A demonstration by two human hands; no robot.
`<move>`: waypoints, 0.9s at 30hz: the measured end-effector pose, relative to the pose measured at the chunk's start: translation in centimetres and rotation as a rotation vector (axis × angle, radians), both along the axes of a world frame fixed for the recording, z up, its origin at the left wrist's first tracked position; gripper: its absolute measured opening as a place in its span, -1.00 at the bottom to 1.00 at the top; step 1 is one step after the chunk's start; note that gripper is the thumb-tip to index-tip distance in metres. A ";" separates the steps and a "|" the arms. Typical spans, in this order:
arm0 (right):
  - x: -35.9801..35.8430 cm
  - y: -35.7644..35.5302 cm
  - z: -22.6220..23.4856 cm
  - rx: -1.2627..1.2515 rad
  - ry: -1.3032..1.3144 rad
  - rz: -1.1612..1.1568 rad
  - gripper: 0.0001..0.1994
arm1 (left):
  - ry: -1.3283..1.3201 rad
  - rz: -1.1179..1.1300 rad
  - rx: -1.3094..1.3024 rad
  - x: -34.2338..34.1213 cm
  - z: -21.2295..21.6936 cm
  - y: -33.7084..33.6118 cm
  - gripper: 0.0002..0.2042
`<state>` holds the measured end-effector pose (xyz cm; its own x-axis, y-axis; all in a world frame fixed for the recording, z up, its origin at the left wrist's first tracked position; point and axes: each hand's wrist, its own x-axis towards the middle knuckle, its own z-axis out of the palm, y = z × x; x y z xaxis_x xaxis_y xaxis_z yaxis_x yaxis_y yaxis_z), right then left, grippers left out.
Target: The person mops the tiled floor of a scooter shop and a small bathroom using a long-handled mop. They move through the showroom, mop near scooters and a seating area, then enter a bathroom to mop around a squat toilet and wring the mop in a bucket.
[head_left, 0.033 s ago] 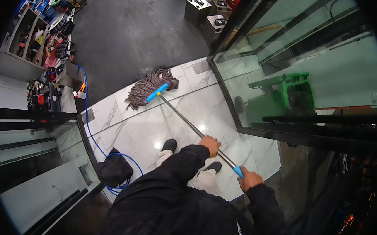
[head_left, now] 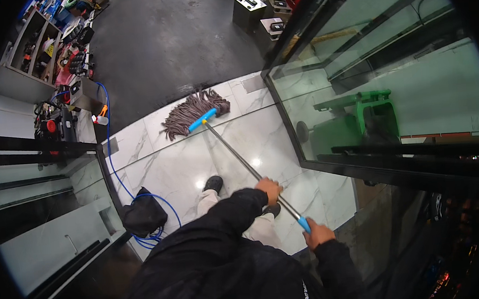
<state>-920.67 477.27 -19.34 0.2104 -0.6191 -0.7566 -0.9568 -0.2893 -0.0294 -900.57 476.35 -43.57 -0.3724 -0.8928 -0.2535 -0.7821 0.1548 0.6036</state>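
Observation:
A mop with a long metal pole (head_left: pixel 239 156) slants across the white marble-patterned floor tiles. Its grey-brown string head (head_left: pixel 191 109) lies spread on the tiles beside the dark floor, under a light-blue clamp (head_left: pixel 202 120). My left hand (head_left: pixel 269 191) is wrapped round the lower-middle of the pole. Farther up, at the light-blue grip (head_left: pixel 304 223), my right hand (head_left: pixel 319 234) is closed on the handle end. Both my feet stand on the tiles, left of the pole's upper part; the right shoe is partly hidden behind my left hand and the pole.
Left of my feet lies a black bag (head_left: pixel 144 213) with a blue hose (head_left: pixel 117 177) around it. A glass door (head_left: pixel 323 77) stands on the right, a green wheeled bin (head_left: pixel 379 118) behind it. Metal boxes (head_left: pixel 248 14) stand far right; shelves (head_left: pixel 31 50) and tools line the left.
The mop head has shifted slightly to the right and toward me. My left hand has moved a little right and down with the pole; my right hand is slightly lower.

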 end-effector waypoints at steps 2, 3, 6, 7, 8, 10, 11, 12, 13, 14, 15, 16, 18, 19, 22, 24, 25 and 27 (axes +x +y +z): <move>-7.2 2.1 0.6 0.039 0.014 -0.011 -0.47 | 0.052 -0.069 0.037 -7.5 -0.3 1.7 -0.79; -11.1 2.8 1.4 0.062 0.001 -0.037 -0.45 | 0.096 -0.116 0.060 -11.5 -0.3 2.5 -0.77; -21.3 3.7 5.4 0.061 0.122 -0.089 -0.39 | 0.226 -0.183 0.207 -24.3 1.5 3.2 -0.77; -24.3 3.7 7.4 0.085 0.183 -0.067 -0.41 | 0.282 -0.195 0.223 -28.4 2.7 3.5 -0.77; -26.9 4.0 9.4 0.040 0.182 -0.092 -0.45 | 0.358 -0.259 0.182 -32.0 3.8 3.6 -0.77; -31.2 4.3 12.7 -0.006 0.283 -0.048 -0.49 | 0.457 -0.358 0.178 -38.2 5.9 3.5 -0.76; -33.0 4.4 13.8 -0.009 0.328 -0.034 -0.47 | 0.491 -0.409 0.219 -40.6 6.7 3.3 -0.75; -34.7 4.3 14.4 -0.015 0.304 -0.019 -0.46 | 0.430 -0.455 0.268 -42.6 7.2 3.2 -0.78; -36.2 4.5 14.6 -0.006 0.290 -0.013 -0.46 | 0.412 -0.424 0.298 -44.0 7.1 3.4 -0.79; -37.5 5.0 14.5 -0.014 0.269 -0.003 -0.46 | 0.412 -0.397 0.322 -45.2 6.9 3.8 -0.80; -38.5 5.2 13.9 -0.027 0.226 0.013 -0.47 | 0.358 -0.347 0.357 -45.9 6.3 4.2 -0.81; -39.1 5.4 12.6 -0.084 0.138 0.044 -0.48 | 0.377 -0.301 0.311 -45.9 5.5 4.7 -0.81; -38.5 6.7 9.3 -0.067 0.153 0.031 -0.50 | 0.263 -0.310 0.314 -43.9 3.1 5.5 -0.81; -37.4 7.5 7.2 -0.059 0.157 0.019 -0.50 | 0.200 -0.307 0.319 -42.1 1.8 6.0 -0.81; -30.2 7.8 -1.6 0.048 0.016 -0.024 -0.49 | -0.106 0.026 0.182 -32.0 -2.2 6.9 -0.84; -24.6 8.3 -6.8 0.008 -0.159 0.007 -0.55 | -0.246 0.076 0.270 -24.1 -4.4 6.9 -0.78; -22.0 8.5 -9.1 -0.022 -0.231 0.046 -0.53 | -0.283 0.180 0.209 -20.9 -5.0 7.5 -0.77; -20.9 9.8 -11.0 0.072 -0.178 0.100 -0.49 | -0.330 0.179 0.169 -19.4 -5.7 9.2 -0.78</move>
